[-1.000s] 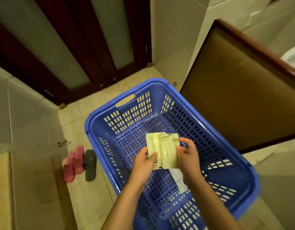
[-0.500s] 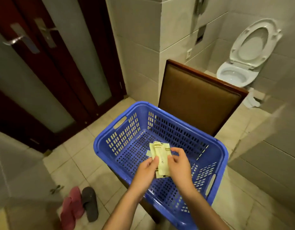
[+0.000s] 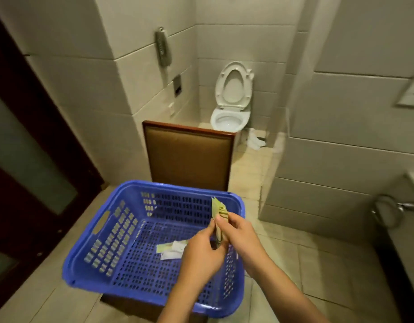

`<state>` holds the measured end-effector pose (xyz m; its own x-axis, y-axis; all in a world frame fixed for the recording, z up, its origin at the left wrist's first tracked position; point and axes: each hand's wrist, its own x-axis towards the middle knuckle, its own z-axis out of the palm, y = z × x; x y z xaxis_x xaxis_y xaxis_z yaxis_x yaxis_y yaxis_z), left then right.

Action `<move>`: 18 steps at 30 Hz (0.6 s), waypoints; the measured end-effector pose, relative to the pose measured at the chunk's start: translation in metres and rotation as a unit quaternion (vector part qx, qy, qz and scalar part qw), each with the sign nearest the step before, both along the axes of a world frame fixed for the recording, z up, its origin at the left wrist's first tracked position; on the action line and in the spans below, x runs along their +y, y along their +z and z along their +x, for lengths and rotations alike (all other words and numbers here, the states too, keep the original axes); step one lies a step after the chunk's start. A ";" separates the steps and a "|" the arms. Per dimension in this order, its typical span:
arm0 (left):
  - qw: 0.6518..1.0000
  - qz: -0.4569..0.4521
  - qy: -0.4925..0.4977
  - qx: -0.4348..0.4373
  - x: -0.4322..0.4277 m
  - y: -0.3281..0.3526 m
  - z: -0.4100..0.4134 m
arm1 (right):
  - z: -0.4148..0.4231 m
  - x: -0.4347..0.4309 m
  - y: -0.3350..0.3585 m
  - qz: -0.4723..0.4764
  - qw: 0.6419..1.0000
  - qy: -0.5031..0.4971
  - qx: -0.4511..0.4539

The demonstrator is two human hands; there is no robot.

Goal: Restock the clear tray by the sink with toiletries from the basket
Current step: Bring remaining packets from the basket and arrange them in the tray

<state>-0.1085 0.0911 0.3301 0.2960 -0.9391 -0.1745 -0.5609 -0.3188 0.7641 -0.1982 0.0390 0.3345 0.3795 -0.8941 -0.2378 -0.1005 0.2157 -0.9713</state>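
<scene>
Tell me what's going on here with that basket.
A person stands over a blue basket resting on a chair. The left hand and right hand together grip a small stack of pale packets above the basket's right side. A few spare packets lie on the basket floor. The clear tray is not in view.

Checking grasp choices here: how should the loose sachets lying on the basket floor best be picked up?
Probably pinch the loose sachets by an exposed edge, coming straight down through the basket's open top: they lie flat on the perforated floor, and the walls bar a sideways approach. The left hand and right hand hold other packets.
</scene>
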 end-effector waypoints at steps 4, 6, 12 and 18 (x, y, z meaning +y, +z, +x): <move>0.994 0.011 -0.102 0.030 -0.022 0.011 -0.038 | -0.062 -0.018 0.004 0.046 0.992 -0.080 -0.086; 0.988 -0.017 -0.153 0.026 -0.033 0.016 -0.065 | -0.100 -0.022 0.008 0.062 0.982 -0.127 -0.125; 0.976 -0.039 -0.181 0.118 -0.056 0.025 -0.175 | -0.232 -0.007 0.013 0.088 0.949 -0.266 -0.144; 0.895 0.138 -0.308 0.292 -0.045 0.026 -0.312 | -0.373 0.058 0.015 0.058 0.915 -0.378 -0.128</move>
<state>-0.4206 0.0464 0.3559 -0.4799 -0.7899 -0.3818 -0.2257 -0.3094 0.9238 -0.5711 0.0971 0.3496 -0.2808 -0.8982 -0.3382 0.3476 0.2333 -0.9082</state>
